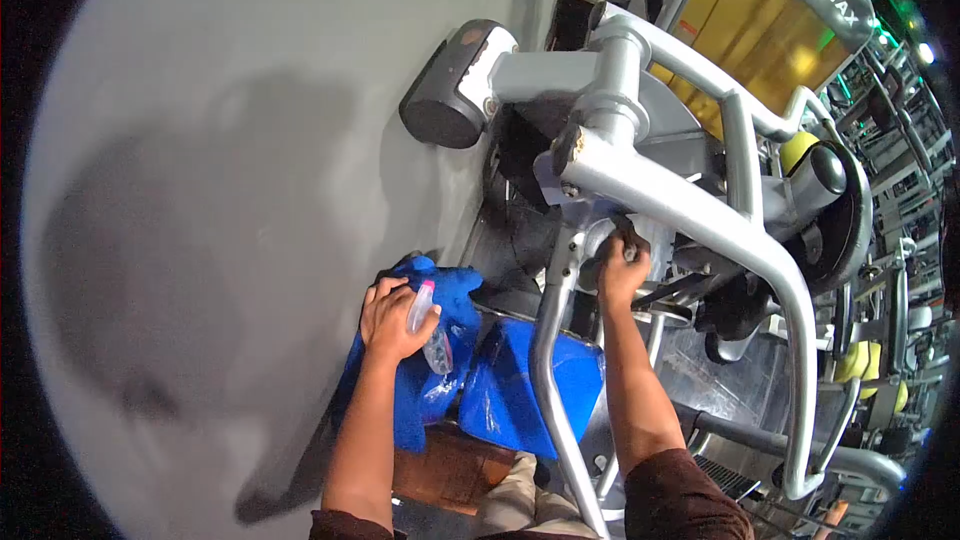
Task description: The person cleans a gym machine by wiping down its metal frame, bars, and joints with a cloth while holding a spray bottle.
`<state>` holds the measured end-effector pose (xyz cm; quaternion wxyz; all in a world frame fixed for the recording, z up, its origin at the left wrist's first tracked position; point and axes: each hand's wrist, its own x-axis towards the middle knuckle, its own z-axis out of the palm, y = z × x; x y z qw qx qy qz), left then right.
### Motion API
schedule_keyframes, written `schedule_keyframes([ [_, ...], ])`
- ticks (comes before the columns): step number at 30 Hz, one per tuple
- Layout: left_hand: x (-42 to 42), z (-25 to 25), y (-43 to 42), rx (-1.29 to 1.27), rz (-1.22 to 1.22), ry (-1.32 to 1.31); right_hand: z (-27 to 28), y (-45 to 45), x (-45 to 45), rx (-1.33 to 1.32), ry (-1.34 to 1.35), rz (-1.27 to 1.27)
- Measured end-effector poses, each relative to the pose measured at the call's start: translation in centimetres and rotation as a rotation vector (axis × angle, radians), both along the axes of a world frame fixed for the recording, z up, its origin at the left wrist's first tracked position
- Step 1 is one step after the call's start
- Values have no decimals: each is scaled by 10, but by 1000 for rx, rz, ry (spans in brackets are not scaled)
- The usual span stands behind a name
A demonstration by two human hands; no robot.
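My left hand [395, 323] is closed around a clear plastic bottle [437, 352] with a pink top, held tilted over a blue cloth [458, 292]. The cloth is draped over a seat, beside a shiny blue pad [535, 390]. My right hand [624, 272] reaches in among the silver tubes of a gym machine [690, 205], its fingers bent around a dark cloth-like piece [627, 228]. That hand is close to a round metal part, and whether it touches it I cannot tell.
A grey wall [220, 190] with my shadow on it rises on the left. A padded black end [445, 105] of the machine juts toward it. A bent silver tube [548, 370] runs between my arms. More gym machines [890, 330] stand to the right.
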<state>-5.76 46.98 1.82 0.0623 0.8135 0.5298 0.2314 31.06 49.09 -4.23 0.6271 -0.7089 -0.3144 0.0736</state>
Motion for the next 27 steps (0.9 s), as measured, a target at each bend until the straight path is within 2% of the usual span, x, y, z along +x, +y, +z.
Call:
schedule_keyframes([
  [3, 0, -4, 0, 14, -3, -3, 52, -3, -30, 30, -101, 142],
  [8, 1, -1, 1, -28, -14, 30, 26, 34, 12, 167, -197, 20],
  [11, 0, -3, 1, -26, -10, 33, 19, 33, 8, 410, 125, 67],
  [12, 0, -3, 0, -26, -10, 33, 7, 29, 12, 316, 146, -5],
  [15, 2, -2, -2, -10, -20, 31, -13, 8, 20, 42, 800, -94],
  [17, 2, -3, 0, -5, -23, 45, -18, 2, 21, -6, 580, -36],
  [19, 2, -2, 0, -1, -39, 40, 4, -4, 9, -35, 376, 10],
  [20, 2, -1, 0, 3, -45, 37, 36, -2, -3, -25, 333, 68],
  [23, 5, 2, -1, -6, -19, 51, 62, 13, -9, 151, 25, 165],
  [24, 5, 1, 0, -9, -20, 43, 66, 19, -9, 176, -125, 77],
  [27, 3, -5, -1, -17, -18, 37, 74, 21, -8, 23, 66, 69],
])
